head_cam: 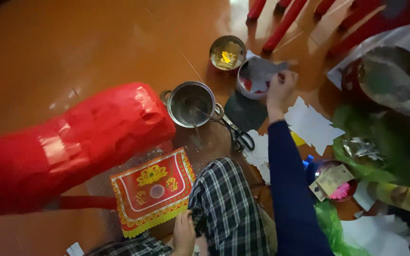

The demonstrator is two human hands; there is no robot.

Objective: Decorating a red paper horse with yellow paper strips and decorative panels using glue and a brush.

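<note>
My right hand reaches forward over a small round tin and pinches a grey sheet of paper that lies across it. Red scraps show inside the tin. My left hand rests near my knee in plaid trousers, at the edge of a red and gold decorated paper panel lying on the floor. The left hand's fingers are curled and I cannot make out anything in them. A large red paper-covered form lies at the left.
A metal pot with a stick in it stands on the brown floor, scissors beside it. Another small tin holds yellow bits. White paper pieces, green foil, red sticks and a bowl of scraps crowd the right.
</note>
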